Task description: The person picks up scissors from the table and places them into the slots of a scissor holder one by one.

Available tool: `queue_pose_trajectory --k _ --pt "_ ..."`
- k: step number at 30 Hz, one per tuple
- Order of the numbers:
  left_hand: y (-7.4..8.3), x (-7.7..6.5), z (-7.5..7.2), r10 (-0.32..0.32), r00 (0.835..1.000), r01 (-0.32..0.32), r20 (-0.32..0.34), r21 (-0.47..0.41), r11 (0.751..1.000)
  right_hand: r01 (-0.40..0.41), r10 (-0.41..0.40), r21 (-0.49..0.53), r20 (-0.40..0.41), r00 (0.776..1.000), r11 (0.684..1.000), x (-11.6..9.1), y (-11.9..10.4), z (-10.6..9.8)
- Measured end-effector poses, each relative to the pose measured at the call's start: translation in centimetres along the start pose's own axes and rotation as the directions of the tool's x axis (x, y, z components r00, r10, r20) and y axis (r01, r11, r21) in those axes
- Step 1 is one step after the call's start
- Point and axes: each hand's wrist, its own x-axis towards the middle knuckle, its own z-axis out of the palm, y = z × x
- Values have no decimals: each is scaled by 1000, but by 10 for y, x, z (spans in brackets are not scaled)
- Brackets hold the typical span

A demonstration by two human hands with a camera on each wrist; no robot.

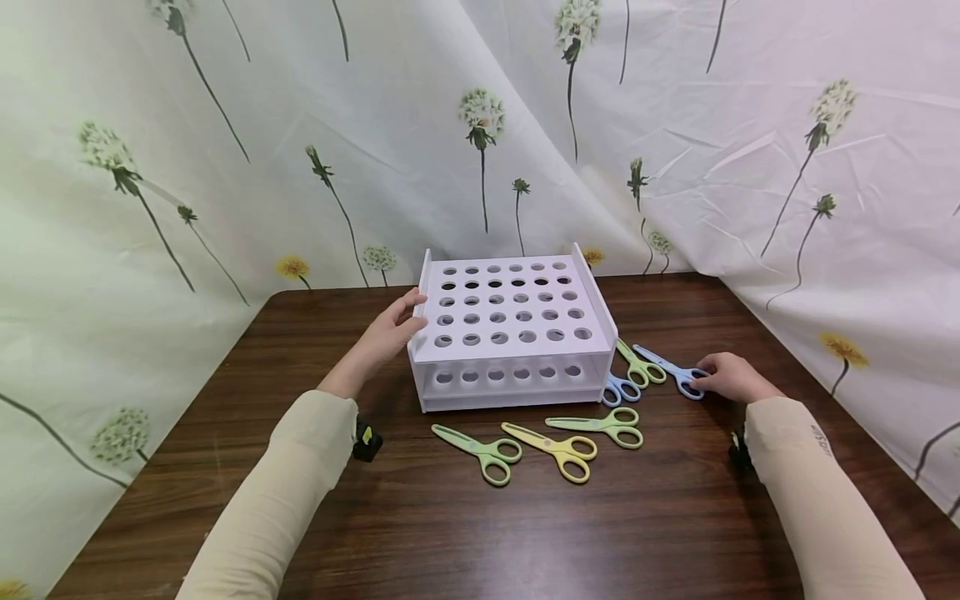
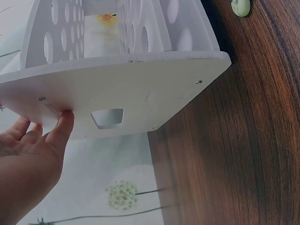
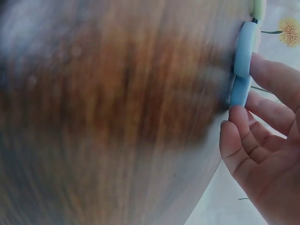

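Dark brown wood-grain worktop (image 1: pixel 420 533), pale glare (image 1: pixel 547 562) at near side. Behind and along both sides, white backdrop sheet (image 1: pixel 420 125), creased at right, printed with white-green dandelion heads (image 1: pixel 482 112), thin dark stems (image 1: pixel 483 187), few yellow blooms (image 1: pixel 843 347) lower down.

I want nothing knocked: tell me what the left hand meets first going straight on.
First, the side panel of the white rack: the left hand seems to touch it, thumb included.

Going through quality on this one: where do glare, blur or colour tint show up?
Head: pale glare on the near tabletop, pinkish tint on the upper right of the backdrop; left wrist: rack panel fairly sharp, screw heads visible; right wrist: tabletop heavily blurred, hazy glare upper left, right hand clearer.
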Motion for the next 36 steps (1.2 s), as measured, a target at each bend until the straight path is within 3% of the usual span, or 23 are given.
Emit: queue_pose_trajectory --k 28,32,36 --pt "1 -1 0 -1 1000 1 3 -4 1000 31 -27 42 -90 996 999 -4 -4 -1" --pt "1 -1 -1 3 1000 -3 5 -2 1000 30 -22 84 -89 996 996 -5 -3 0" --pt "1 -2 0 1 1000 -1 6 -3 1000 24 -11 195 -64 998 981 -6 -3 1"
